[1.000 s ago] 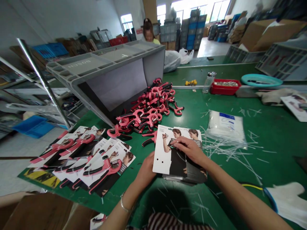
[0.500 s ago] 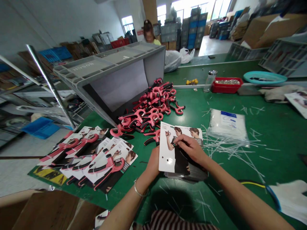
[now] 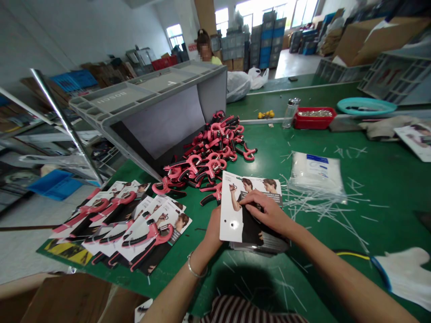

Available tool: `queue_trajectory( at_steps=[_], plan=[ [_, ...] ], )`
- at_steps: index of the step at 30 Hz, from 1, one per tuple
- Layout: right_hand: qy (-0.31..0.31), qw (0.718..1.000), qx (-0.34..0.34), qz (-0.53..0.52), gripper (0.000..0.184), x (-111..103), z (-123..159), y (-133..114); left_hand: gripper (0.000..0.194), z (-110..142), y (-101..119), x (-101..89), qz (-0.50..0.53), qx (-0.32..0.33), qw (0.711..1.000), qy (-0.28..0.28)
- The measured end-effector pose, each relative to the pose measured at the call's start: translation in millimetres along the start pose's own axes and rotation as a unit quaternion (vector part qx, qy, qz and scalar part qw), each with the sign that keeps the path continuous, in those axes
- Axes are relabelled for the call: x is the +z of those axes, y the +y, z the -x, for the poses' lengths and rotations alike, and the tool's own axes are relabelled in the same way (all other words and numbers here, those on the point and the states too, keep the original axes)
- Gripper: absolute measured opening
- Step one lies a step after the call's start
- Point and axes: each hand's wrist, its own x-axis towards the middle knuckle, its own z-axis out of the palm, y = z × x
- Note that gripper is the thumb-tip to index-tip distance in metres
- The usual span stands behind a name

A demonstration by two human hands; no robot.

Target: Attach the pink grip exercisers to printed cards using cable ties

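Note:
A printed backing card (image 3: pixel 228 211) with a white left side and pictures of people is tilted up over a stack of similar cards (image 3: pixel 269 249). My left hand (image 3: pixel 213 229) grips its left edge, the fingers hidden behind it. Across the card's front lies my right hand (image 3: pixel 267 211), its fingers stretched out over the dark printed part; no object shows in it. Just beyond the card is a pink-and-black hand grip (image 3: pixel 213 194), close to a heap of the same grips (image 3: pixel 215 134). On the left, several cards with hand grips attached (image 3: pixel 153 237) lie overlapping.
A grey crate (image 3: pixel 148 89) lies on its side behind the heap. To the right are a clear bag of white cable ties (image 3: pixel 316 175), loose ties (image 3: pixel 323 202) and a white glove (image 3: pixel 404 273). Further back stand a red tray (image 3: pixel 314 119), a glass jar (image 3: pixel 290 112) and a person (image 3: pixel 206 49).
My right hand's fingers have gone from bunched together at the card to lying flatter across it. My left hand still grips the card's edge. The whole view has shifted slightly.

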Motion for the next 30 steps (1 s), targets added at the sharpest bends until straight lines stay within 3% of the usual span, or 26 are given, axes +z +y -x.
queue_trajectory(
  at_steps=[8,11,13,15,18,20,24,27,30],
  plan=[
    [0.006,1.0,0.004,-0.022,0.02,-0.2,1.4,-1.0,0.011,2.7,0.2,-2.8,-0.067,0.082,0.994,0.022],
    [0.016,0.999,0.012,-0.026,0.016,3.3,0.0,-4.9,0.023,5.7,4.8,-4.0,-0.03,0.061,0.994,0.081],
    [0.048,0.998,0.027,-0.027,0.01,7.7,-1.1,-7.4,0.038,7.8,9.0,-4.3,-0.008,0.039,0.994,0.099],
    [0.084,0.995,0.046,-0.037,0.005,12.1,-2.0,-8.0,0.041,9.5,14.3,-5.8,0.036,0.017,0.994,0.101],
    [0.106,0.986,0.091,-0.095,0.009,16.5,-2.4,-4.0,0.041,10.9,23.5,-13.3,0.182,-0.055,0.979,0.076],
    [0.121,0.967,0.138,-0.175,0.012,17.8,-1.6,-1.3,0.052,11.4,28.4,-20.3,0.274,-0.123,0.953,0.026],
    [0.178,0.917,0.186,-0.304,0.02,13.8,9.1,-5.2,0.061,14.0,25.5,-28.9,0.281,-0.184,0.94,-0.057],
    [0.191,0.925,0.191,-0.267,0.02,-5.1,35.5,-3.6,0.061,14.5,13.3,-29.9,0.261,-0.18,0.947,-0.057],
    [0.214,0.944,0.241,-0.072,0.019,-39.7,77.5,19.3,0.063,10.3,4.6,-28.7,0.264,-0.192,0.943,-0.062]
  ],
)
